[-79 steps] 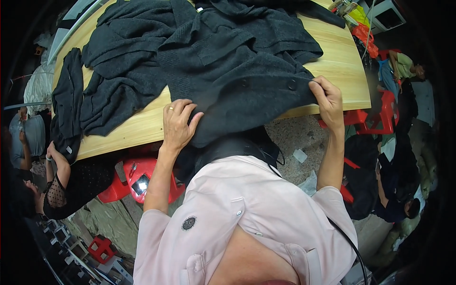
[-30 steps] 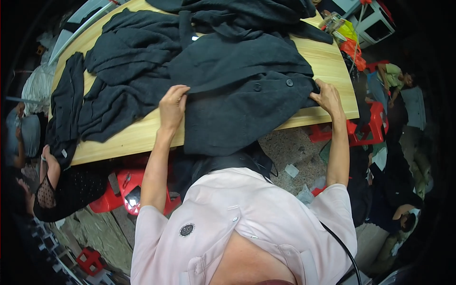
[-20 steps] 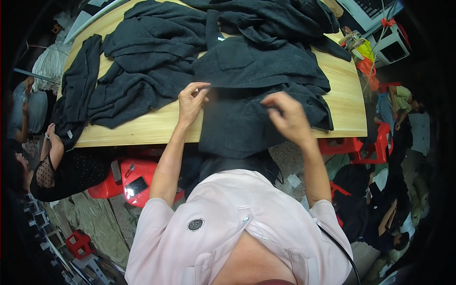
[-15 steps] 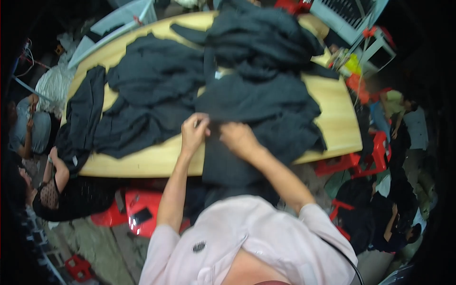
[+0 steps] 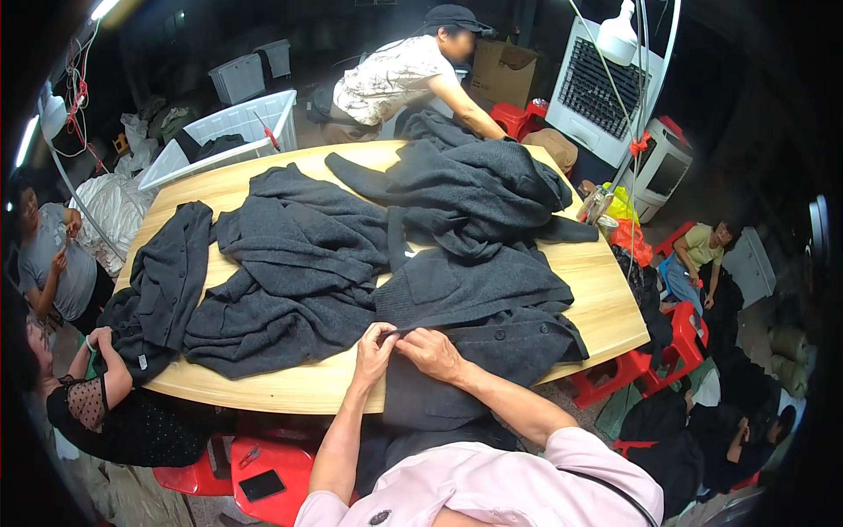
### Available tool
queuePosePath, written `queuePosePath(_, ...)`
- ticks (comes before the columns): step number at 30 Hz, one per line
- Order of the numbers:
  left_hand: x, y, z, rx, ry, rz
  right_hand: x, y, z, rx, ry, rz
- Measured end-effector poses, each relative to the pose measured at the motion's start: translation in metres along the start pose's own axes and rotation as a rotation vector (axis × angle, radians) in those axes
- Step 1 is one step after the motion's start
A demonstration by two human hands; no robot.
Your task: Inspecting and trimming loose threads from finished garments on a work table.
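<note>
A dark grey knitted cardigan (image 5: pixel 465 294) with buttons lies spread at the table's near edge, its lower part hanging over the edge toward me. My left hand (image 5: pixel 375 350) pinches the cardigan's edge between thumb and fingers. Right beside it, my right hand (image 5: pixel 430 354) has its fingers bent and pressed onto the same edge. The fingertips of both hands almost meet, and whatever small detail lies between them is hidden. Two dark buttons show on the band to the right of my right hand.
More dark knitwear (image 5: pixel 290 272) covers the wooden table (image 5: pixel 606 303), with a heap (image 5: pixel 474 184) at the back. A co-worker (image 5: pixel 395 83) leans over that heap. Another person (image 5: pixel 97 386) sits at the left corner. Red stools (image 5: pixel 272 470) stand below, one bearing a phone (image 5: pixel 262 486).
The view has tilted up, so table and hands sit lower in the picture and the far co-worker shows. Both hands stay together at the cardigan's edge.
</note>
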State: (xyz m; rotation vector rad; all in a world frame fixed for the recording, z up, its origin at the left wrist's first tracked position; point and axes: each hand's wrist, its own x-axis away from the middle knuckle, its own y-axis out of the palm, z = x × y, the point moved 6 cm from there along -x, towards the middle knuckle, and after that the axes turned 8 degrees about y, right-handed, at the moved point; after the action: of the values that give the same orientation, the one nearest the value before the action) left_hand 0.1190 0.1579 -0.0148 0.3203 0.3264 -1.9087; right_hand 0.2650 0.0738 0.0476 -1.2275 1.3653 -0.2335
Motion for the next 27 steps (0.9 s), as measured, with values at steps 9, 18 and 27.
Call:
queuePosePath(9, 0.005, -0.002, 0.025, -0.218, 0.031, -0.242, 0.004, -0.015, -0.004, -0.082, -0.006, 0.113)
queuePosePath(18, 0.017, 0.016, 0.056, -0.373, 0.278, -0.162, 0.005, -0.029, -0.003, -0.116, 0.017, 0.226)
queuePosePath(27, 0.025, 0.012, 0.071, -0.326, 0.345, -0.261, 0.013, -0.010, -0.004, -0.200, 0.036, 0.063)
